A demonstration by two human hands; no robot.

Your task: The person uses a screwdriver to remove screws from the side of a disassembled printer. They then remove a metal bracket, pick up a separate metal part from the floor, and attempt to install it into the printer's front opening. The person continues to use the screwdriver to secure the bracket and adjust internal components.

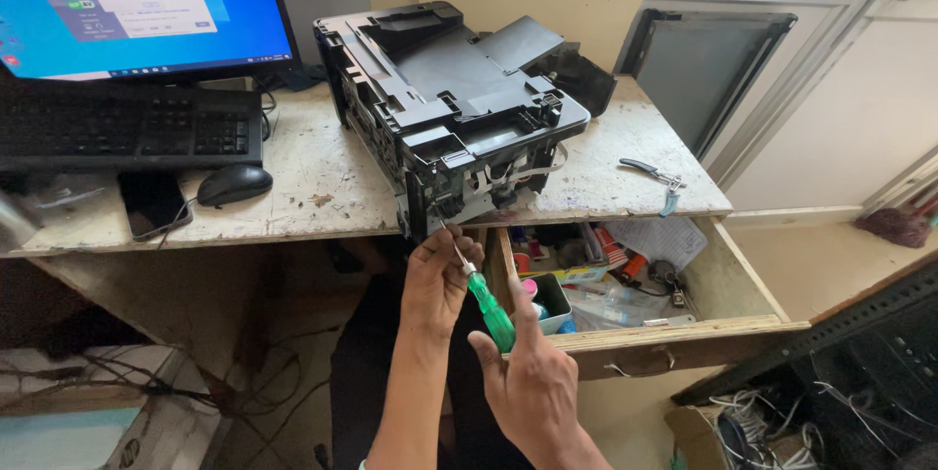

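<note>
We see a black printer (454,108), stripped of its covers, standing on the worn tabletop (322,187) with its front corner overhanging the edge. Our right hand (532,382) is closed around the green handle of a screwdriver (486,304), thumb up along it, and the metal shaft runs up and left to the printer's lower front corner, where the tip meets the frame. Our left hand (435,279) is curled just below that corner, fingertips pinching the shaft near the tip.

Just right of the hands a wooden drawer (684,328) stands open under the tabletop, filled with small tools, papers and a little blue-white box. Pliers (653,175) lie on the tabletop to the right of the printer, well apart from it. To the left sit a keyboard (127,128), a mouse (234,184) and a dark phone (151,204), with a lit monitor (137,6) behind them. A flat grey panel (699,69) leans against the wall at the back right.
</note>
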